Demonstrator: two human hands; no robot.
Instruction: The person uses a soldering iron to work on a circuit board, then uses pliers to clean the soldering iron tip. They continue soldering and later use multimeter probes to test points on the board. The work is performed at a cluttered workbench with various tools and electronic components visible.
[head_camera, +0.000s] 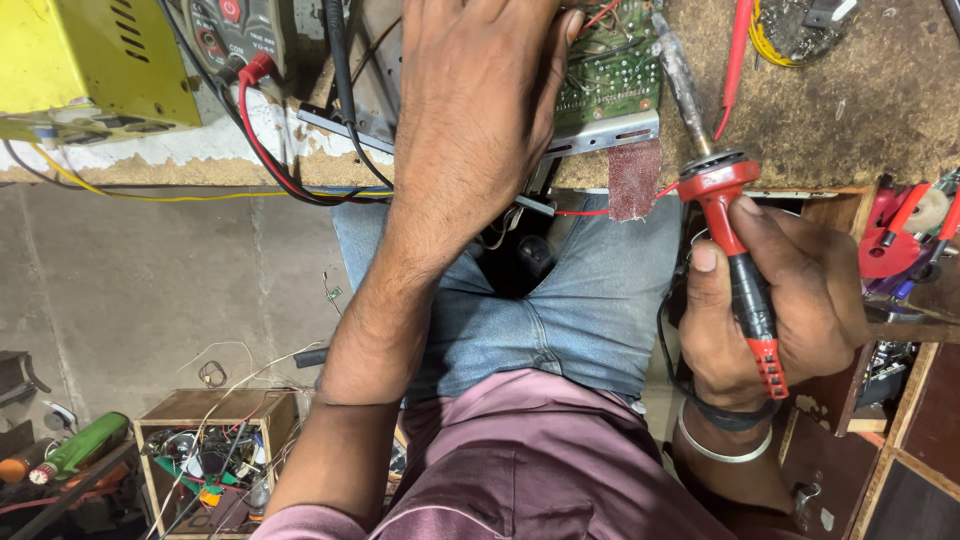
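Here the right hand (775, 300) grips a red iron (722, 205) at the bench (850, 110) edge, its tip probably close enough to burn the left hand (480, 110), flat on the board (610, 70).

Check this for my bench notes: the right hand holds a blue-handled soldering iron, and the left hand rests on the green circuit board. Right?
Not quite: the head view shows a red-and-black-handled soldering iron in the right hand. The left hand does rest on the green circuit board.

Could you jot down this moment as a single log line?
left hand: flat on green circuit board | right hand: grips red-and-black soldering iron, tip on workbench | meter and yellow box at left
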